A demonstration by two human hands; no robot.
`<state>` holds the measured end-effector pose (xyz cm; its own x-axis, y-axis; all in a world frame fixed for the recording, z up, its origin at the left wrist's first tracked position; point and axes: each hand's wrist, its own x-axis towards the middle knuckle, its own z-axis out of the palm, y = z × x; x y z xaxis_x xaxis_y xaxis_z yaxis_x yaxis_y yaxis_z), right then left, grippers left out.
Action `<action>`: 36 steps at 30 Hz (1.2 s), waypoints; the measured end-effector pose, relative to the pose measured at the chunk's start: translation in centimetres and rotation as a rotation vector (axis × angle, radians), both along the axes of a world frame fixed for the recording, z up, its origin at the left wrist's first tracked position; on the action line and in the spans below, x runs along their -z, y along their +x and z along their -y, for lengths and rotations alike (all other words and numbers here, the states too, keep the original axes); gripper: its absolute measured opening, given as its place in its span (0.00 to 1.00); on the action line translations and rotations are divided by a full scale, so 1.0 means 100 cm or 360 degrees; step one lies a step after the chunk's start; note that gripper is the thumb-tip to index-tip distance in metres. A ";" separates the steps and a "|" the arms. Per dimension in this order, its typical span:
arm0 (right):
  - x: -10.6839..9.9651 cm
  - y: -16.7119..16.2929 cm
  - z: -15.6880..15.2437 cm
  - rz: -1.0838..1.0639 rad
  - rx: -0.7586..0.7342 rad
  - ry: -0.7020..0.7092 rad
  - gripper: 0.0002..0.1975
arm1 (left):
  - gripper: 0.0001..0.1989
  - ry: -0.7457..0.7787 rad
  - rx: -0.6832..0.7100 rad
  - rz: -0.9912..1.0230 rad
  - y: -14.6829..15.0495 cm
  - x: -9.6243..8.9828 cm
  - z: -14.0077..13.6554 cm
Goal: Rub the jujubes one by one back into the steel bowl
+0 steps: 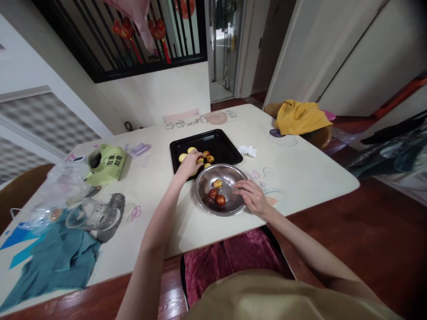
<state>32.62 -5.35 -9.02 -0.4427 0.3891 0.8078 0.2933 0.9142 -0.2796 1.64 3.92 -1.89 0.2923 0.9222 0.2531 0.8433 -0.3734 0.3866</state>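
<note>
A black baking tray (220,144) lies on the cream table (293,173) and holds several small yellow and red fruits (207,155). My left hand (190,165) reaches over the tray's near left corner, fingers curled around one fruit there. In front of the tray sits a steel bowl (230,175) with three fruits (216,194) inside. My right hand (252,195) rests on the bowl's right rim, fingers spread and holding nothing.
A green carton (106,163), a crumpled plastic bag (56,189), a glass jar lying on its side (91,215) and a teal cloth (56,262) crowd the table's left. White tissue (248,151) lies right of the tray. A yellow cloth (300,116) covers a chair at far right.
</note>
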 end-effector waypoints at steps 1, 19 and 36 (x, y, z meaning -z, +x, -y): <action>0.000 0.000 0.000 0.0008 0.0005 -0.0009 0.20 | 0.14 0.0063 0.0037 0.0077 -0.002 -0.004 0.004; -0.001 -0.002 0.000 0.0061 0.0017 -0.0010 0.21 | 0.14 -0.0204 0.0863 0.0186 0.067 -0.011 0.060; 0.004 0.000 -0.002 0.0081 0.0005 0.0043 0.20 | 0.17 -0.0246 0.0792 -0.0097 0.075 0.013 0.056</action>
<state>32.59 -5.11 -9.42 -0.4824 0.3691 0.7944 0.3095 0.9202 -0.2396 9.11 -1.72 -3.15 0.7145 0.6933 0.0938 0.6012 -0.6770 0.4245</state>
